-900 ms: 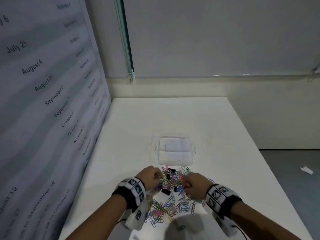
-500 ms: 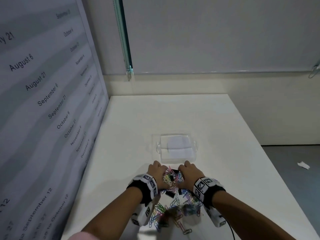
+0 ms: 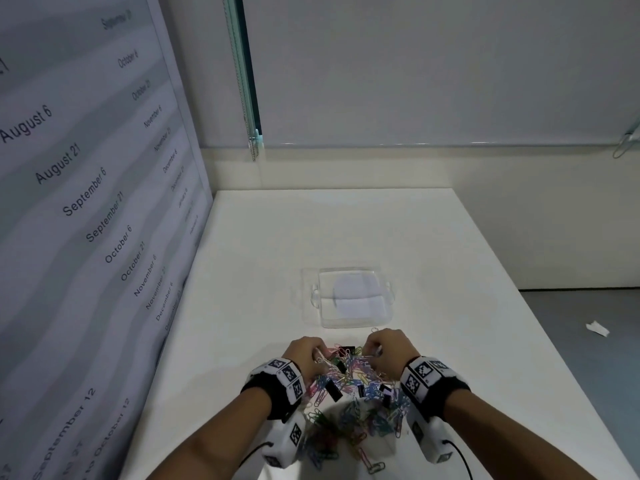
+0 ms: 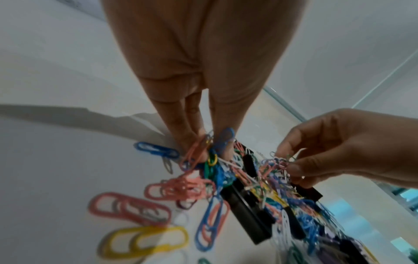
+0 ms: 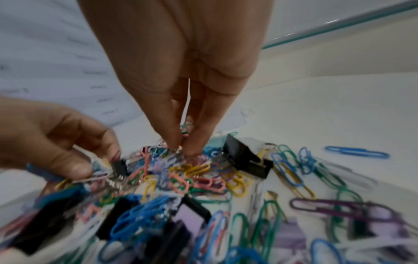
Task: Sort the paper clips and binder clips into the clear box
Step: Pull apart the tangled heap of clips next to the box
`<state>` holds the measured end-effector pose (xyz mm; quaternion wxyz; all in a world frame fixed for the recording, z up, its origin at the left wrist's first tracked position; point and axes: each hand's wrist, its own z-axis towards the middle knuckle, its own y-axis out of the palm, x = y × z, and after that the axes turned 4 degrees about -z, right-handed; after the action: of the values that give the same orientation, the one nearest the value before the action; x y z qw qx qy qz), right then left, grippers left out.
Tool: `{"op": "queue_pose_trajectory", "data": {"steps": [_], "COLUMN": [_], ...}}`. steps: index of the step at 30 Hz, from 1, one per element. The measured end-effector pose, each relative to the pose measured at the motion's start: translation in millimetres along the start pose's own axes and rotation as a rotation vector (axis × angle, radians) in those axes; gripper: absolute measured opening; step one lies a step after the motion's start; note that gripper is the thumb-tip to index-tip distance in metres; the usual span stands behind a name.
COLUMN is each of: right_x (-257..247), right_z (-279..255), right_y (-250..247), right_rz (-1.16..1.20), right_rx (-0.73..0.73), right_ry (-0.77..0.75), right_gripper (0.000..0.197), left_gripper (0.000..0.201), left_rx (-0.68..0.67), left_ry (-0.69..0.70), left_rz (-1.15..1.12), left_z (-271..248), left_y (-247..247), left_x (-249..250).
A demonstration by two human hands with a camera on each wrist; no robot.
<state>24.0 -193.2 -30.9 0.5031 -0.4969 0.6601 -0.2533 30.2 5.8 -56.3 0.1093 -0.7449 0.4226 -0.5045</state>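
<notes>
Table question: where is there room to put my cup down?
The table is bare beyond the clear box, up to the far wall, and on both sides of the box. It is crowded near the person: the clip pile fills the space between the left hand and right hand.

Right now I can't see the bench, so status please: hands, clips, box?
Left hand pinching paper clips. Right hand pinching paper clips too. Clear box beyond the pile, no clips visible inside. Black binder clips tangled in pile.
</notes>
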Motion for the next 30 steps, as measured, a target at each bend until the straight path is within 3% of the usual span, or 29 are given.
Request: {"op": "queue_pose_trajectory", "data": {"steps": [3, 7, 10, 16, 21, 24, 30], "right_x": [7, 8, 3, 1, -7, -15, -25], "right_z": [-2, -7, -9, -4, 14, 32, 52], "right_y": [-2, 10, 14, -10, -46, -64, -65], "right_rz": [0.072, -0.031, -0.075, 0.016, 0.136, 0.210, 0.244], "right_rx": [0.044, -0.066, -0.068, -0.031, 0.088, 0.140, 0.220], "right_ry": [-0.006, -0.035, -0.058, -0.072, -0.050, -0.013, 0.060], "right_gripper": [0.017, 0.028, 0.012, 0.025, 0.024, 0.017, 0.032], "left_gripper": [0.015, 0.015, 0.012, 0.012, 0.011, 0.015, 0.023], "left_rx": [0.000, 0.027, 0.042, 0.163, 0.259, 0.303, 0.304], "left_ry": [0.004, 0.020, 0.046, 0.092, 0.061, -0.045, -0.058], "left_rz": [-0.024, -0.084, -0.176, -0.254, -0.364, -0.557, -0.715], "left_z": [-2, -2, 1, 17, 34, 47, 56], "left_y": [-5, -13, -21, -37, -41, -43, -41], "left_x": [-4, -2, 9, 34, 49, 53, 66]}}
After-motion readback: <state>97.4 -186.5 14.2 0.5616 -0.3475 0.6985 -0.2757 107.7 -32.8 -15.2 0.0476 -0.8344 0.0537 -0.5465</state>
